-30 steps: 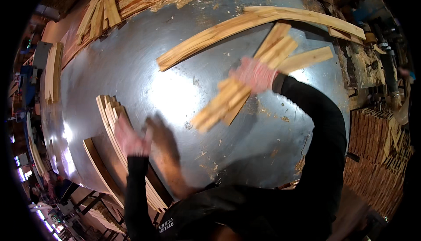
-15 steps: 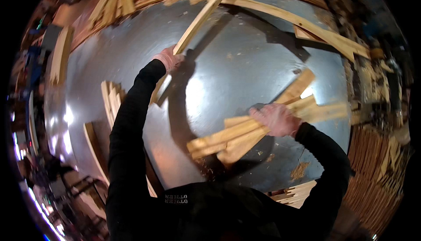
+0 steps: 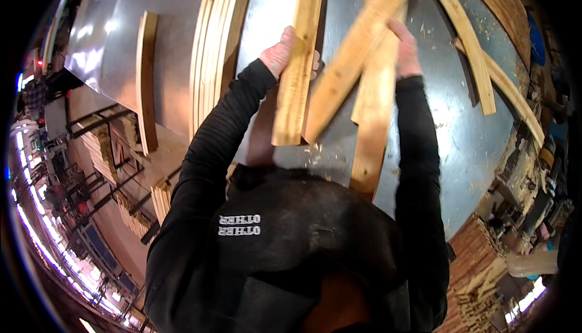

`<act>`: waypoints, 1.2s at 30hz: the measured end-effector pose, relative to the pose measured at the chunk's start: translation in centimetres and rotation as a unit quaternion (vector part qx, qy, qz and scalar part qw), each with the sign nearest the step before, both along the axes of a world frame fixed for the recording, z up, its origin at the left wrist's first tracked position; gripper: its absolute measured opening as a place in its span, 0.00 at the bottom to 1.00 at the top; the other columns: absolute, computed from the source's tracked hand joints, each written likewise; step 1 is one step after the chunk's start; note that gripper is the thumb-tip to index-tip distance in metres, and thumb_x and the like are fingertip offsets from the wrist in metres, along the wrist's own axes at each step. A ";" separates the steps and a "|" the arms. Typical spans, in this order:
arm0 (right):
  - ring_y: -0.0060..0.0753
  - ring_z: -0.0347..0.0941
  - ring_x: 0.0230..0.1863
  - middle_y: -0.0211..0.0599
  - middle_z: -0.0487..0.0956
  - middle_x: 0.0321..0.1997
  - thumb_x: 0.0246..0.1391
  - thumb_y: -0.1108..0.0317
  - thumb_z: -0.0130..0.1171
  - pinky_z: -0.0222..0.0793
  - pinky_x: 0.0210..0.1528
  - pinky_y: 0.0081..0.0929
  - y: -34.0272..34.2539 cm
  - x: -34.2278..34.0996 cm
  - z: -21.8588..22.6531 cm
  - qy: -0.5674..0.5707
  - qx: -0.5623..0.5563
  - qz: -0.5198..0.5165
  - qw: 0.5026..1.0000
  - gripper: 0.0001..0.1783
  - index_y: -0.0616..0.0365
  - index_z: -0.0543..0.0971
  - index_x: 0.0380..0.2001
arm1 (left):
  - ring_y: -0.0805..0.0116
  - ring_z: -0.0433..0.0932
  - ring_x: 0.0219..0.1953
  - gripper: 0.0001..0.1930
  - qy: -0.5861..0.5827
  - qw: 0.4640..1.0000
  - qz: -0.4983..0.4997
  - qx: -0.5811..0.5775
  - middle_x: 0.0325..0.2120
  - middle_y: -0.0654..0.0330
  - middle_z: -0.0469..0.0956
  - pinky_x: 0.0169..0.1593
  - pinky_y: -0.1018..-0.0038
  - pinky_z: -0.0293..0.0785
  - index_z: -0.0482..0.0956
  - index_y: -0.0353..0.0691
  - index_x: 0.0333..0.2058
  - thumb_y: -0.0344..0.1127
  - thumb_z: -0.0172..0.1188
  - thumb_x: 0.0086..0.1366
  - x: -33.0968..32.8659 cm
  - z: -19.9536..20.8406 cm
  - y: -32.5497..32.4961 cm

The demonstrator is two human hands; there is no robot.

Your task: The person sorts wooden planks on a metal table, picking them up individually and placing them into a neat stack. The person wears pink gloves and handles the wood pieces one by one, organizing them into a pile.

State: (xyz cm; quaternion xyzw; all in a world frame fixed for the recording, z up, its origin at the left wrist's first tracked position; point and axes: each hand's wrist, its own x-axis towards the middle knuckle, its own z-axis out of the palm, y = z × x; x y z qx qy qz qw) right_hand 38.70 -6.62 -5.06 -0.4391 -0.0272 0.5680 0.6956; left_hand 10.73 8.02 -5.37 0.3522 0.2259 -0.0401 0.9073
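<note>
My left hand is closed around a wooden board, fingertips showing past its right edge. The board points away from me, over the metal tabletop. To its right, my right hand grips a bunch of wooden boards by the right side. Within that bunch, one slanted board crosses over the others, its near end close to the left hand's board. The right thumb lies against the wood; the other fingers are hidden.
A row of boards stands on edge left of my left hand, with a single board farther left. Two strips lie on the metal table at right. Stacked wood is at lower right; racks of boards stand lower left.
My view has turned left. My left hand has come nearer and now holds a board pointing away from me. The right hand's boards have swung from lying crosswise to pointing mostly away.
</note>
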 end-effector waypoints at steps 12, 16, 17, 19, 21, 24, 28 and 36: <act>0.34 0.78 0.51 0.46 0.79 0.51 0.53 0.55 0.65 0.75 0.52 0.30 -8.3 -13.1 -2.2 0.091 -0.030 0.123 0.988 0.33 0.65 0.71 0.56 | 0.52 0.71 0.59 0.41 -0.073 0.938 0.020 0.339 0.61 0.43 0.64 0.64 0.59 0.66 0.47 0.35 0.67 0.60 0.47 0.68 -2.0 -9.1 -5.9; 0.29 0.77 0.48 0.40 0.81 0.49 0.52 0.59 0.66 0.72 0.52 0.26 -6.3 -13.0 -1.7 -0.164 -0.075 0.184 0.966 0.26 0.61 0.76 0.52 | 0.57 0.68 0.60 0.27 0.035 0.918 0.065 0.390 0.58 0.48 0.68 0.64 0.62 0.62 0.58 0.45 0.63 0.54 0.41 0.72 -0.1 -7.8 -6.6; 0.27 0.77 0.47 0.37 0.81 0.49 0.52 0.60 0.66 0.71 0.53 0.25 -4.7 -12.9 -0.5 -0.234 -0.078 0.215 0.945 0.24 0.59 0.78 0.50 | 0.61 0.69 0.59 0.22 0.019 0.906 0.147 0.396 0.56 0.50 0.71 0.64 0.64 0.62 0.66 0.48 0.60 0.50 0.42 0.73 -0.4 -11.5 -7.3; 0.24 0.77 0.44 0.34 0.82 0.43 0.51 0.62 0.67 0.71 0.51 0.22 -3.4 -12.2 1.6 -0.338 -0.030 0.216 0.915 0.19 0.60 0.80 0.44 | 0.66 0.71 0.56 0.19 0.112 0.915 0.041 0.386 0.53 0.52 0.75 0.62 0.69 0.64 0.72 0.46 0.56 0.45 0.44 0.73 1.1 -6.6 -5.7; 0.27 0.77 0.40 0.37 0.81 0.40 0.49 0.65 0.68 0.73 0.48 0.25 -2.7 -11.6 0.3 -0.223 -0.016 0.188 0.956 0.19 0.63 0.78 0.43 | 0.69 0.74 0.48 0.18 0.172 0.921 0.058 0.345 0.46 0.55 0.78 0.55 0.72 0.70 0.72 0.40 0.55 0.38 0.51 0.69 0.7 -2.6 -4.8; 0.31 0.78 0.37 0.40 0.80 0.38 0.48 0.68 0.67 0.75 0.45 0.30 0.8 -10.5 0.4 -0.079 -0.016 0.167 0.983 0.20 0.66 0.76 0.44 | 0.68 0.78 0.34 0.32 0.150 0.938 0.230 0.211 0.32 0.58 0.78 0.40 0.73 0.79 0.61 0.31 0.60 0.31 0.65 0.60 -1.8 0.1 -4.3; 0.46 0.75 0.50 0.54 0.75 0.52 0.59 0.66 0.52 0.70 0.55 0.35 6.8 -10.7 -4.1 -0.562 0.047 0.165 0.809 0.21 0.65 0.74 0.53 | 0.67 0.78 0.37 0.52 0.182 0.918 0.206 0.285 0.41 0.54 0.76 0.42 0.72 0.79 0.42 0.30 0.68 0.32 0.70 0.53 -6.5 0.6 -3.0; 0.61 0.69 0.57 0.69 0.73 0.52 0.59 0.29 0.32 0.62 0.60 0.46 12.3 -15.5 -0.3 -0.547 -0.333 0.216 0.737 0.49 0.72 0.75 0.50 | 0.49 0.71 0.53 0.66 0.367 0.787 0.071 0.490 0.52 0.38 0.68 0.59 0.68 0.68 0.37 0.32 0.69 0.45 0.75 0.39 -6.3 -0.6 -5.7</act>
